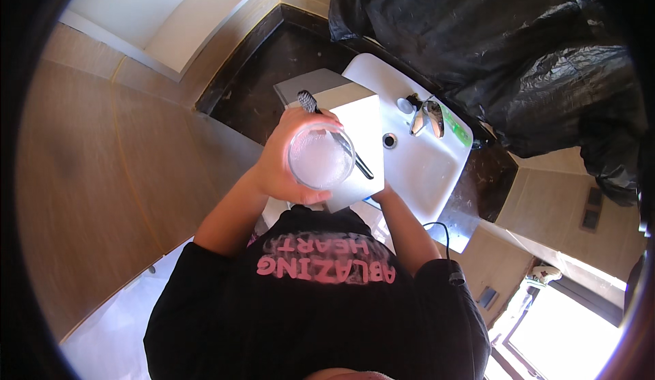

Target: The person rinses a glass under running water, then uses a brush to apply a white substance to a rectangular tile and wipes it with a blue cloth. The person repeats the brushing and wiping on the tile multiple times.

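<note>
My left hand (280,155) is wrapped round a clear glass (321,158) with whitish, frothy contents, seen from above. A slim dark brush (364,167) with a bristly head slants along the glass's far right side. I cannot tell whether the fingers grip the brush too. Below and beyond the glass is a white box-like thing (367,124) with a grey side, overlapping the sink's left part. My right hand (385,192) is at the box's lower right corner, beside a small bit of blue. Its fingers are hidden behind the box.
A white sink (426,175) with a drain (389,140) and a metal tap (428,119) is set in a dark counter (273,73). Black plastic sheeting (498,46) hangs over the far right. A wood-toned panel (102,175) stands on the left. A dark cable (443,230) runs by my right arm.
</note>
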The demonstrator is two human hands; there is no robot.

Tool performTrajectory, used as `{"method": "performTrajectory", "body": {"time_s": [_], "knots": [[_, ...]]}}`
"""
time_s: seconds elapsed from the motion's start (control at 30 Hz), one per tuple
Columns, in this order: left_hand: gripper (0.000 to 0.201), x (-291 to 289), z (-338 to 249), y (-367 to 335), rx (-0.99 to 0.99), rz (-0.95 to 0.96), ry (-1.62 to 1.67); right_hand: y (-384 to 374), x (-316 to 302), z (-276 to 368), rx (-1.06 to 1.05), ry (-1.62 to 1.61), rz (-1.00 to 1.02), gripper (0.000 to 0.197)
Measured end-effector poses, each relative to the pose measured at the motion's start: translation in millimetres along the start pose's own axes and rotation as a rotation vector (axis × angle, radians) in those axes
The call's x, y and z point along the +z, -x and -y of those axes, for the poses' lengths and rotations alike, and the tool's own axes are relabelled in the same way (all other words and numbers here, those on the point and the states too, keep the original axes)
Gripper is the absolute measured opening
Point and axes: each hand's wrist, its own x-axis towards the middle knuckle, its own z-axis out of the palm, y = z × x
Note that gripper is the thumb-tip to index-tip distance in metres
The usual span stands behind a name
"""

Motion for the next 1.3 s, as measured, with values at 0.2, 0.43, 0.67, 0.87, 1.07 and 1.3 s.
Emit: {"method": "performTrajectory", "body": {"time_s": [0.2, 0.43, 0.67, 0.87, 1.07, 1.3], "knots": [[0.088, 17, -25, 14, -0.061, 0.057, -0.012, -7, -32, -6, 0.187, -0.321, 0.04, 0.053], [0.082, 48, -38, 15, -0.085, 0.031, 0.029, 15, -36, 14, 0.03, -0.834, 0.096, 0.058], [0.089, 67, -41, 10, -0.091, 0.23, -0.014, 21, -37, 35, 0.096, -0.666, -0.23, 0.061], [0.089, 92, -26, 12, -0.182, 0.149, 0.287, 21, -39, 7, 0.001, -0.76, -0.192, 0.062], [0.09, 102, -13, 7, -0.305, 0.144, 0.514, -1, -52, 1, 0.049, -0.706, -0.242, 0.07], [0.088, 103, 14, -8, -0.301, 0.097, 0.437, -28, -63, 16, 0.234, -0.573, -0.246, 0.073]]}}
